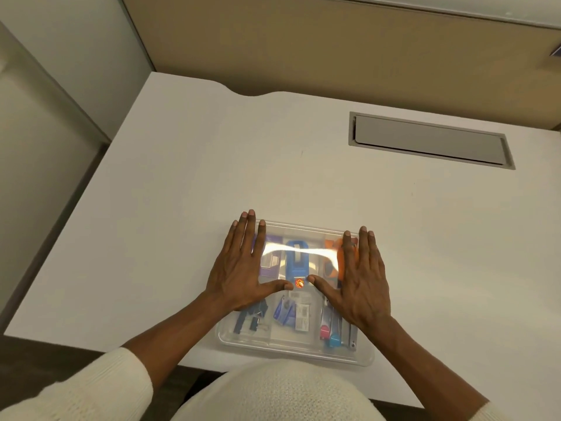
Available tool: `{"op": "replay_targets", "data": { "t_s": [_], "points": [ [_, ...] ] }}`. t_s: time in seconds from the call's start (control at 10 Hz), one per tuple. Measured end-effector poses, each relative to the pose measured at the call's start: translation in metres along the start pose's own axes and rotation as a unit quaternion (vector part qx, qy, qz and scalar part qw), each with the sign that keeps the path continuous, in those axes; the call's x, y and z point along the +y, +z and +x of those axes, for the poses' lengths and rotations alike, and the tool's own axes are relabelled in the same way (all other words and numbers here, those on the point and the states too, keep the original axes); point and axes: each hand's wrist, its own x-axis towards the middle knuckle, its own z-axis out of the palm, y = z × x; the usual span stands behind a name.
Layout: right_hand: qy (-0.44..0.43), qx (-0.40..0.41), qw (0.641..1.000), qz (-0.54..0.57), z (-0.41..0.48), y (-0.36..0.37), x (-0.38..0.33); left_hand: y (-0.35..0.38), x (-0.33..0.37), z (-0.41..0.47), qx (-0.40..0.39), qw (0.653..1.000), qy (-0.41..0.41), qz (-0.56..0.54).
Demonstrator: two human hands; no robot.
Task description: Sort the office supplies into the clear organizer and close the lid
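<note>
two hands (239, 278), one organizer (291, 347)

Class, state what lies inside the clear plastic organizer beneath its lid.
Through the lid of the clear plastic organizer: a blue stapler, black binder clips, blue and pink items at the near right. The left hand and right hand cover the side compartments.

**Nothing I can read**

Under my flat hands, through the closed lid (303, 235) of the organizer (291, 349), I see print but no legible word. A white label (302, 318) in the near middle compartment carries dark lines of text, too small and blurred to make out. A round red-orange sticker (299, 283) between my thumbs bears a mark I cannot tell. The purple pack (271, 262) on the far left shows pale panels, also unreadable.
</note>
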Motion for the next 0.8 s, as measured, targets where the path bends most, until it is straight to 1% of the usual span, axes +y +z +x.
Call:
{"op": "replay_targets", "data": {
  "t_s": [0.2, 0.3, 0.5, 0.6, 0.7, 0.8],
  "points": [
    [-0.001, -0.006, 1.000, -0.006, -0.001, -0.004, -0.001, 0.004, -0.003, 0.004, -0.011, 1.000, -0.002, 0.008],
    [0.000, 0.001, 0.999, -0.037, -0.003, -0.008, -0.003, 0.004, -0.003, 0.004, -0.013, 0.999, -0.005, 0.038],
    [0.011, -0.022, 0.998, -0.063, -0.005, -0.008, -0.005, 0.000, 0.000, 0.000, -0.013, 0.997, 0.006, 0.070],
    [0.032, -0.043, 0.996, -0.067, -0.006, -0.012, -0.009, -0.006, 0.004, -0.003, -0.027, 0.995, -0.001, 0.093],
    [0.037, -0.026, 0.998, -0.054, -0.004, -0.018, -0.013, -0.018, 0.010, -0.001, -0.042, 0.993, -0.021, 0.109],
    [0.031, 0.009, 0.999, -0.016, 0.009, -0.030, -0.016, -0.035, 0.015, 0.010, 0.007, 0.996, -0.015, 0.088]
  ]
}}
